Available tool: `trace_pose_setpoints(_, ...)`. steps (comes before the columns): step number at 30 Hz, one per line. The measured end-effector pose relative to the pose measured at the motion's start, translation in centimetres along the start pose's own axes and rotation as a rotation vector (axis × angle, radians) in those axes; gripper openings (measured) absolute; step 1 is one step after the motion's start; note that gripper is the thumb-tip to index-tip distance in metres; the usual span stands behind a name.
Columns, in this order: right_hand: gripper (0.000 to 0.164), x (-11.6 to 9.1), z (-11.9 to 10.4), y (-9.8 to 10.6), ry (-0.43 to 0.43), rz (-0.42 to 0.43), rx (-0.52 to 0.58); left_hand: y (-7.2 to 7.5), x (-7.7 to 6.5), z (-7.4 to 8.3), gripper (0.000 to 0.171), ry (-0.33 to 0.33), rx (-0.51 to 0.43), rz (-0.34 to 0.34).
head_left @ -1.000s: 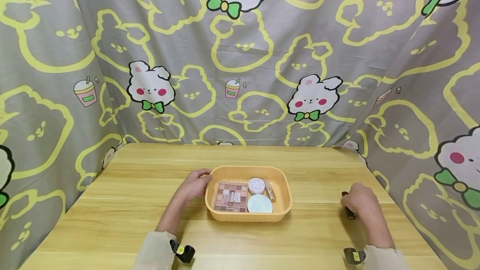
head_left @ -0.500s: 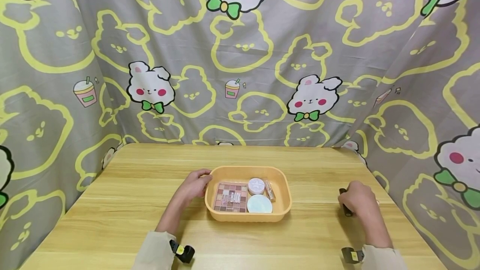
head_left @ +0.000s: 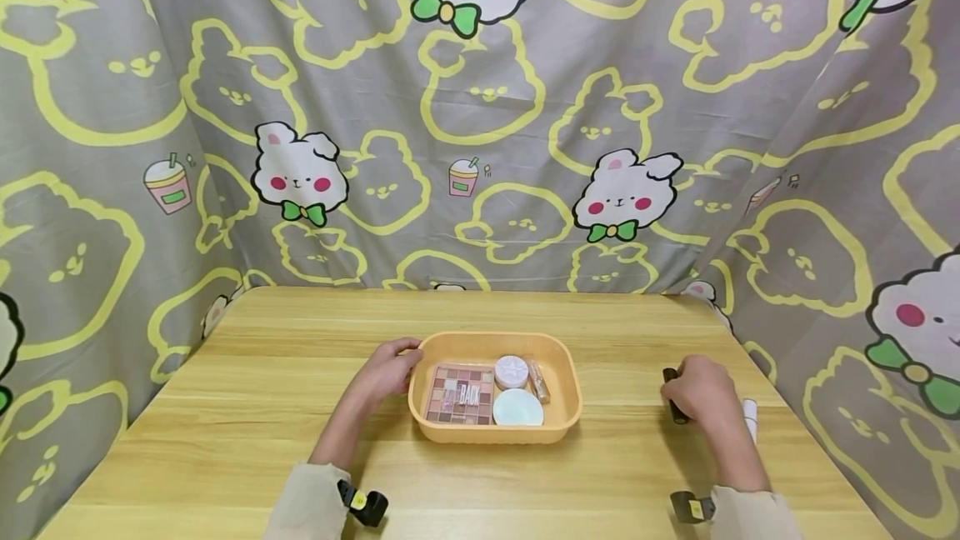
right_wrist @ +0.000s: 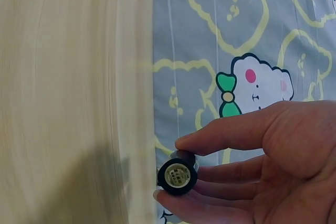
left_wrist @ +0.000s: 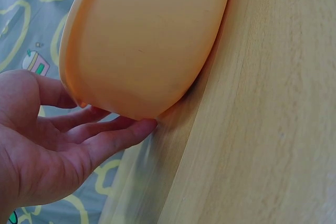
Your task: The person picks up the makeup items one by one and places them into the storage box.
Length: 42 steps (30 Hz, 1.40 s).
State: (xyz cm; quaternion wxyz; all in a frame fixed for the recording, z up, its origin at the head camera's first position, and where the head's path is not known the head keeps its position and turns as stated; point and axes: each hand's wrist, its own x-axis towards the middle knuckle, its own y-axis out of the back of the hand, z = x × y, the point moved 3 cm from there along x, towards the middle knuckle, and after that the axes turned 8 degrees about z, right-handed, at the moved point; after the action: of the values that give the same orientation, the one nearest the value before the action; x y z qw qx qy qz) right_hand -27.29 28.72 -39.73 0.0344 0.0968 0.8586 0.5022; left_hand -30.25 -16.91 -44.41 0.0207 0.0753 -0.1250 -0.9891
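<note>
My left hand (head_left: pixel 386 372) holds the left end of an orange plastic basin (head_left: pixel 497 435), with fingers at its rim and outer wall in the left wrist view. Inside the basin lie an eyeshadow palette (head_left: pixel 459 397), a round lilac case (head_left: pixel 512 372) with a star on its lid, a pale mint round case (head_left: pixel 518 409) and a slim clear-wrapped tube (head_left: pixel 538 383). Off to the right, my right hand (head_left: pixel 703 394) pinches a black lipstick tube (right_wrist: pixel 178 174) between thumb and fingers, its round labelled end facing the right wrist camera.
A white tube (head_left: pixel 751 421) lies on the wooden table (head_left: pixel 622 473) to the right of my right wrist, partly hidden by it. A patterned grey curtain (head_left: pixel 517 107) surrounds the table at the back and both sides.
My right hand has moved a little left with the black lipstick tube, uncovering the white tube behind it. The left hand and basin have stayed in place.
</note>
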Motion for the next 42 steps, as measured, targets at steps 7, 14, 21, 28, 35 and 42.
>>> trace_pose_setpoints(7,0.037,0.3,-0.8,-0.1,0.046,0.001,-0.014,0.0,0.1,0.1,0.036,0.004,-0.004,0.002)
trace_pose_setpoints(14,0.047,0.5,-1.5,-0.6,0.066,0.009,-0.023,0.1,0.0,0.0,0.037,-0.003,0.016,0.006)
trace_pose_setpoints(21,0.048,0.4,-2.2,-0.8,0.07,0.018,-0.023,0.1,0.0,0.2,0.037,-0.007,0.016,0.0)
trace_pose_setpoints(28,0.05,0.2,-3.1,-0.9,0.075,0.018,-0.017,0.0,0.1,0.2,0.036,-0.005,0.009,0.01)
trace_pose_setpoints(35,0.048,-0.1,-4.4,-1.7,0.067,-0.012,0.07,0.0,0.1,0.1,0.035,-0.002,0.011,0.015)
trace_pose_setpoints(42,0.046,-0.2,-5.5,-2.4,0.088,0.004,0.059,0.0,0.1,0.1,0.036,-0.002,0.01,0.006)
